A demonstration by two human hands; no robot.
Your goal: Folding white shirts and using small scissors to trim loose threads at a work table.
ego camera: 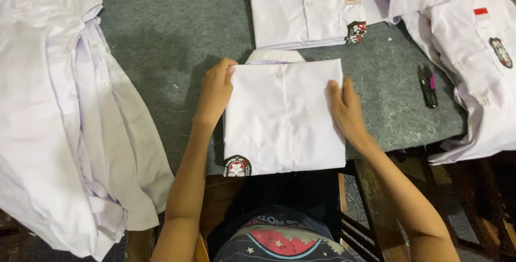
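Grey felt-covered table (177,30): folded white shirt (285,117), three shirt piles (64,111) (303,6) (462,41), black pen (428,85).
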